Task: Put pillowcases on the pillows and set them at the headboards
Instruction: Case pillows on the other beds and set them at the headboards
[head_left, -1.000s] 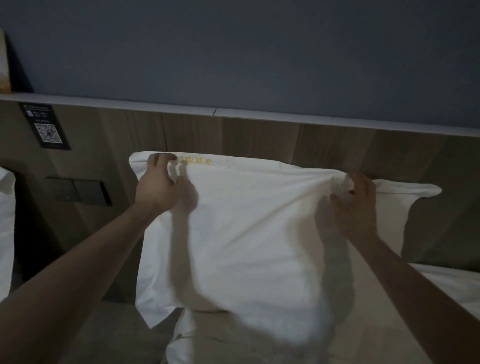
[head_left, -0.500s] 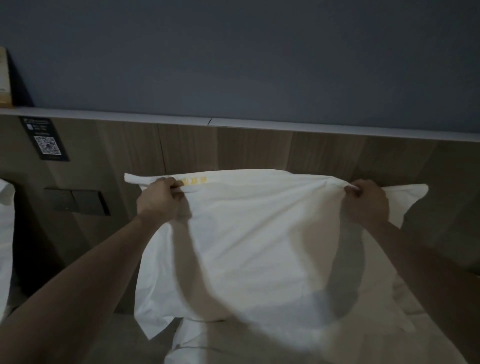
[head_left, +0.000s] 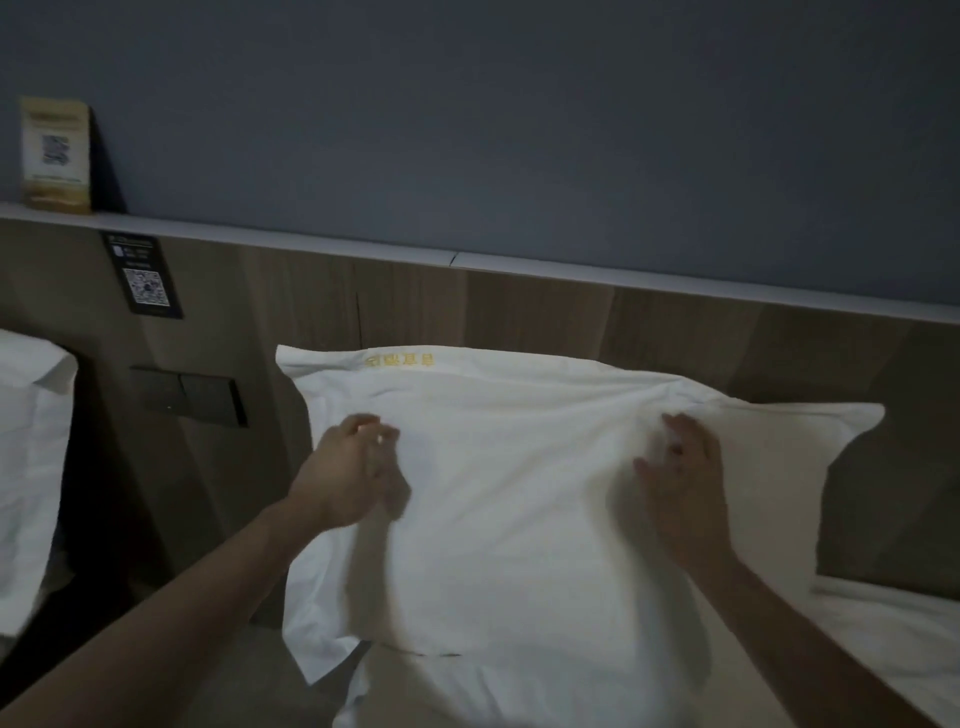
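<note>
A white pillow in its pillowcase, with yellow embroidery along its top hem, stands upright against the wooden headboard. My left hand is on the pillow's front left, fingers loosely curled and blurred. On the front right, my right hand rests with its fingers spread on the fabric. Neither hand holds the top edge. Below the pillow lies the white bed.
A second white pillow shows at the far left on another bed. A dark switch panel and a black QR sign sit on the headboard. A small card stand is on the ledge above.
Both hands have let go of the pillow's top edge and dropped to its front face. The pillow now leans on the headboard. The view has shifted right and down.
</note>
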